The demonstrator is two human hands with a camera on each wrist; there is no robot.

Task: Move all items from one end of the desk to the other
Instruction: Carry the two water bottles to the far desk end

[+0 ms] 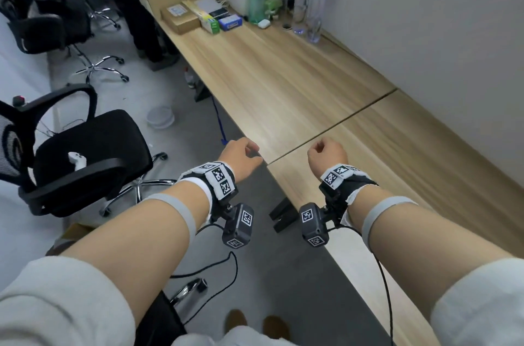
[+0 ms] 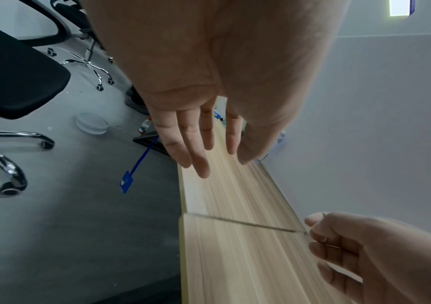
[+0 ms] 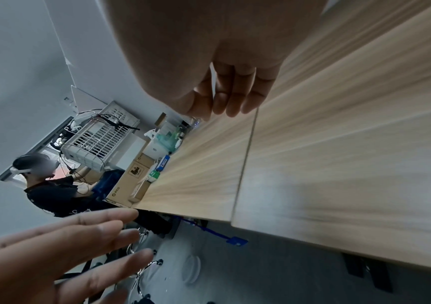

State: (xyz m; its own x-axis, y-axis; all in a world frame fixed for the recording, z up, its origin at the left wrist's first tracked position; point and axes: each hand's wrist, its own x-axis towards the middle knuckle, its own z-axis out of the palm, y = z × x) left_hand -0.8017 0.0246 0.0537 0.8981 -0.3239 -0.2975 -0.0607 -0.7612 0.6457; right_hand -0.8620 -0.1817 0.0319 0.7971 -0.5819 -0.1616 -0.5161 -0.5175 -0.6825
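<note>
Both hands empty, held over the near stretch of the wooden surface (image 1: 283,84). Left hand (image 1: 241,157) at the front edge by the seam, fingers (image 2: 196,148) nearly straight and loosely spread. Right hand (image 1: 327,157) over the surface, fingers (image 3: 235,96) loosely curled, gripping nothing. Items clustered at the far end, well apart from both hands: cardboard box (image 1: 180,18), blue box (image 1: 230,23), green bottle (image 1: 256,4), two clear water bottles (image 1: 309,5). Straight ahead along the desk's long axis; neither hand clearly nearer.

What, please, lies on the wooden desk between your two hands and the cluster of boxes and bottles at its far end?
Nothing: in the head view the light wooden desk is bare between both hands and the boxes and bottles, apart from one seam.
</note>
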